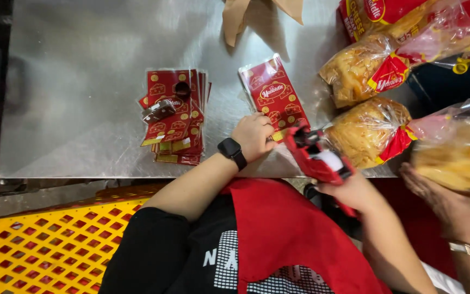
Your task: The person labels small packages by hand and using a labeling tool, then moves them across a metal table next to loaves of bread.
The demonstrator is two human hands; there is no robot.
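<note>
Step in hand, as judged: labelling an empty bag. Left hand (252, 136), grip narrow, pins the red printed bag (273, 95) flat on the steel bench (82, 81). Right hand (349, 190) grips a red label gun (316, 155) at the bag's near corner. Next move would need the gun's nose squared on the bag. Left of the bag: stack of matching red bags (175, 117). Right of it: bagged bread loaves (365, 130); another person's hand (441, 198) holds one.

Bakery packing station — steel table (93, 81), bagged bread (365, 68), crate (44, 250)

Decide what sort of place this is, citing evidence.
Probably a bakery packing station: bagged bread loaves on a steel table, a stack of red labels, and a red handheld tool in the right hand.
</note>
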